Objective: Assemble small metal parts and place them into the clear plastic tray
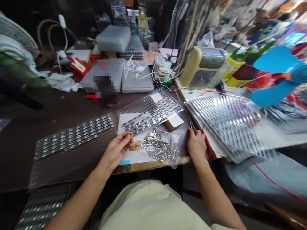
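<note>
Head view, label (pixel 156 97) on plastic strips (pixel 151 112), unreadable

This place is a small electronics workshop, it seems. On the dark brown wooden workbench (pixel 16 143) lie clear plastic sheets of small metal parts (pixel 73 137), and at its back stand stacked grey plastic trays (pixel 113 38), with white cables (pixel 130 65) and thin red wire (pixel 273 179) nearby.

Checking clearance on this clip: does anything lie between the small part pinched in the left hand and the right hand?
Yes: a clear plastic bag of small silver parts lies across the gap between the left hand and the right hand, resting partly on a white paper sheet.
</note>
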`<state>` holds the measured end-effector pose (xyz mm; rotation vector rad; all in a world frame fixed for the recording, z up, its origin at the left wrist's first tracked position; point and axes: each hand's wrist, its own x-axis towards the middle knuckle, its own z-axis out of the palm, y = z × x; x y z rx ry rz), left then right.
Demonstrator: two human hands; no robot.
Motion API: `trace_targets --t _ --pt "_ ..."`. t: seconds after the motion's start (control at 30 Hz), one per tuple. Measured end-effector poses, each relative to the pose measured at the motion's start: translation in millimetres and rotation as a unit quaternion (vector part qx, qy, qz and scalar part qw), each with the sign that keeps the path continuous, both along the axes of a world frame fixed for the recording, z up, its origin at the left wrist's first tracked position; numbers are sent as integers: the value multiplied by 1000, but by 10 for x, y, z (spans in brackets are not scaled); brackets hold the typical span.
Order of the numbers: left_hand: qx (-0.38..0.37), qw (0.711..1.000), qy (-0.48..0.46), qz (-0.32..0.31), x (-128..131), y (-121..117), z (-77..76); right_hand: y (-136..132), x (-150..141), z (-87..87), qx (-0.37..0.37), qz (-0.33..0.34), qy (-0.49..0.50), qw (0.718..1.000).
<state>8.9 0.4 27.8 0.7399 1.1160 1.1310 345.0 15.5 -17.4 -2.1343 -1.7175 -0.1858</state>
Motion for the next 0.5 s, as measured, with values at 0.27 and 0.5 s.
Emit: trace_targets --t 0.27,0.5 --pt "-96 990 -99 -27 136 8 180 -503 -635 512 -29 315 306 898" --pt "-81 994 -48 -50 163 -13 238 -565 -996 616 -81 415 317 849"
